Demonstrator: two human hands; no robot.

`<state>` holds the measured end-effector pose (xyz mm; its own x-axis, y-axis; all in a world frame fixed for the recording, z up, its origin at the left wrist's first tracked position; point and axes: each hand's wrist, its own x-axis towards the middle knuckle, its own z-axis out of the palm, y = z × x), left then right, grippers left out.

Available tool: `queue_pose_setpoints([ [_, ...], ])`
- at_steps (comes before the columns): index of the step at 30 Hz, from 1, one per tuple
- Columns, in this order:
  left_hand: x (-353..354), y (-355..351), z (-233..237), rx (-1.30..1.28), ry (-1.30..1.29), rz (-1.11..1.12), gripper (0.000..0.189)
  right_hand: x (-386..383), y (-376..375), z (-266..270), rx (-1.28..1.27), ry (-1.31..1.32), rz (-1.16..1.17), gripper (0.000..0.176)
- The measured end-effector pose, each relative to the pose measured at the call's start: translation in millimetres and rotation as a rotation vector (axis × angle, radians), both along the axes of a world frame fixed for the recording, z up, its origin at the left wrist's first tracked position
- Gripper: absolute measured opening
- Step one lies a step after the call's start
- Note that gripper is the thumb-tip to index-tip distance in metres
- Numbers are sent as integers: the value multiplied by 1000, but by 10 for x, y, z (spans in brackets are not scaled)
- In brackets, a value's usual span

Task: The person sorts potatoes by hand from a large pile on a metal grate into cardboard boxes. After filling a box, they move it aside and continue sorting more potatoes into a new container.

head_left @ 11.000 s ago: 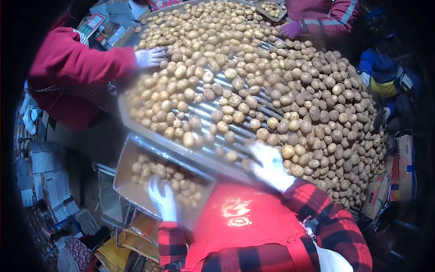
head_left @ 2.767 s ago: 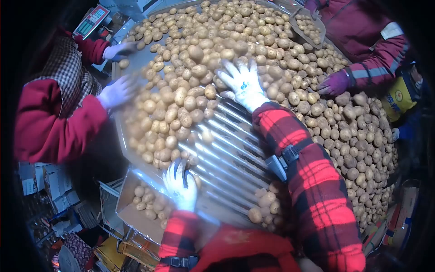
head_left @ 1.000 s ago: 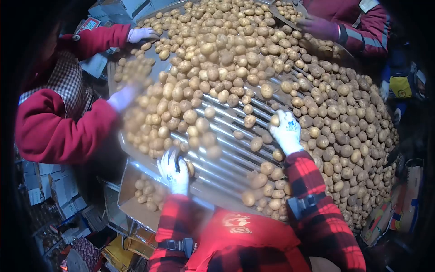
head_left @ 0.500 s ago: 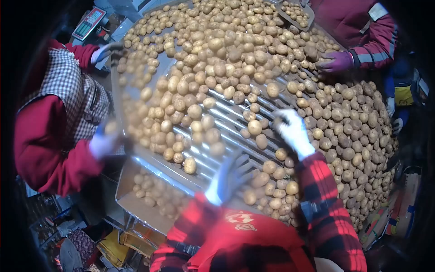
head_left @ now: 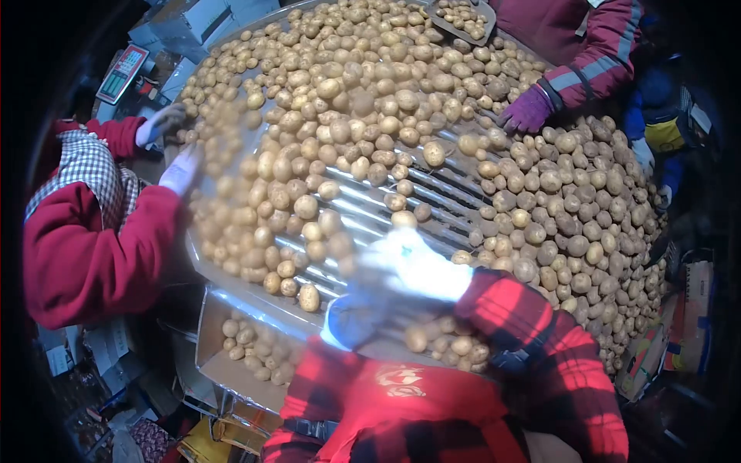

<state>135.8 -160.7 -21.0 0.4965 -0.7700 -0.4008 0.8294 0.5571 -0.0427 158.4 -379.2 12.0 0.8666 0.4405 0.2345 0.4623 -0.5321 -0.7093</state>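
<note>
Gloved right hand (head_left: 413, 268) lay over the roller bench (head_left: 364, 210) among potatoes (head_left: 309, 297); left hand (head_left: 347, 320) at its 7 o'clock. Both were blurred, so whether the fingers were apart or together could not be told.

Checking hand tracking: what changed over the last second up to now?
The right hand swept left off the potato pile onto the bare rollers, toward the left hand, which left the table edge above the box and moved right. Both are blurred, so grip is unreadable. Pile and box stayed put.
</note>
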Motion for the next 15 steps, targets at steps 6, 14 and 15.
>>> queue_pose_setpoints([
  [6, 58, 8, -189, -71, -2, -137, 69, 840, -809, -822, -329, 100, -876, 55],
  [14, 157, -212, -119, -33, 89, -159, 29, 439, -1118, -342, -778, -114, -919, 43],
  [15, 155, -245, -195, 156, -85, -214, 29, 453, -1391, -463, -981, -145, -938, 43],
])
